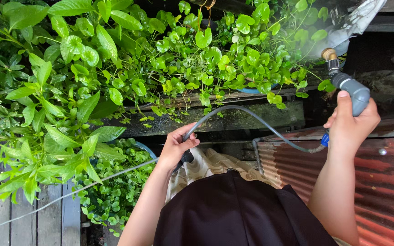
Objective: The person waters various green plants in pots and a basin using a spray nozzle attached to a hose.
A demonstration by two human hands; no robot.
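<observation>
Fingers (178,136) pinch grey hose (233,110); right hand (349,120) apparently sprays round-leafed plants (233,59)

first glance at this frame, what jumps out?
The mass of green leafy plants fills the upper left and centre. At the right, the right hand grips a grey spray nozzle with a brass tip, misting toward the leaves. The left hand at centre holds the grey hose that loops across to the nozzle, above a rusty corrugated sheet at lower right.
</observation>
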